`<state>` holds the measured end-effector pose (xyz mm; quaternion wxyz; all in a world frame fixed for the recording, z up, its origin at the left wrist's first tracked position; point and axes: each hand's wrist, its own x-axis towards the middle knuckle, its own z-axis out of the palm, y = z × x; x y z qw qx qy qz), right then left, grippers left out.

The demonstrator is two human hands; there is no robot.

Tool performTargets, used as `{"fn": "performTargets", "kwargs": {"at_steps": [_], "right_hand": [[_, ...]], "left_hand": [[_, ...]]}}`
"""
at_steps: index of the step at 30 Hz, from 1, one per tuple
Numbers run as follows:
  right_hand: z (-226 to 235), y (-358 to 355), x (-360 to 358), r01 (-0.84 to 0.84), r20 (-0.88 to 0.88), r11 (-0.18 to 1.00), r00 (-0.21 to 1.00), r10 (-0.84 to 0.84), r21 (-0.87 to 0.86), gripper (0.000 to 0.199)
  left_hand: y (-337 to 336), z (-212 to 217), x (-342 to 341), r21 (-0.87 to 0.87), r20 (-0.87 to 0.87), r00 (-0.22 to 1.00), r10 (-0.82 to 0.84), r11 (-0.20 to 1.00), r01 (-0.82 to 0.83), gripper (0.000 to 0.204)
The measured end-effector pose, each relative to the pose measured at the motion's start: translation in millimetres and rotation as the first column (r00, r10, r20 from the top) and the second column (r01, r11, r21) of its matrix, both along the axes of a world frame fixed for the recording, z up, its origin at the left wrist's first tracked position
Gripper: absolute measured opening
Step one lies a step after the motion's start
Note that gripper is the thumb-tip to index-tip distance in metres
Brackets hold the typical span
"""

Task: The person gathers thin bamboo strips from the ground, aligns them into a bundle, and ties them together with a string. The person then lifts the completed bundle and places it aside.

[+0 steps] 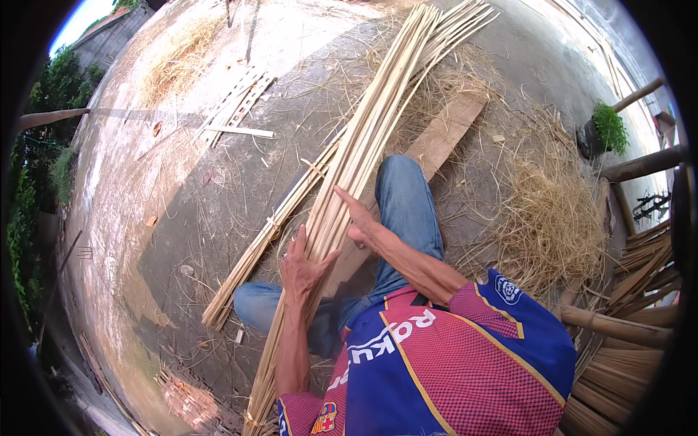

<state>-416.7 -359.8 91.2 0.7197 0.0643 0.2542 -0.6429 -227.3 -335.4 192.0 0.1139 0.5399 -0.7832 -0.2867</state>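
A long bundle of pale split bamboo strips (pixel 367 138) runs from the top centre down across my lap to the lower left. My left hand (pixel 300 267) lies over the bundle's lower part, thumb out to the right and fingers wrapped along the strips. Higher up, my right hand (pixel 359 220) holds the bundle's right edge, one finger stretched along the strips and the others curled. My legs in blue jeans (pixel 406 207) lie under the bundle. A wooden plank (pixel 445 134) is under my right knee.
Concrete ground (pixel 182 211) littered with dry shavings. A heap of straw-like fibre (pixel 549 221) lies to the right, another (pixel 174 58) at the upper left. Short bamboo slats (pixel 236 109) lie beyond. Thick bamboo poles and stacked strips (pixel 625 327) crowd the right edge; a potted plant (pixel 605 129) stands there.
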Motion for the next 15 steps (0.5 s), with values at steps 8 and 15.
{"fn": "performTargets", "kwargs": {"at_steps": [8,15], "right_hand": [[31.1,63.1,73.7,-0.257,0.095,0.966,0.962,0.257,-0.009,0.046],[10.2,99.0,135.0,-0.545,0.217,0.838,0.819,0.532,0.003,0.054]], "left_hand": [[51.4,9.6,94.2,0.036,-0.008,1.000,0.019,0.999,-0.019,0.110],[76.5,28.3,158.9,0.114,0.098,0.983,0.153,0.980,-0.164,0.099]]}}
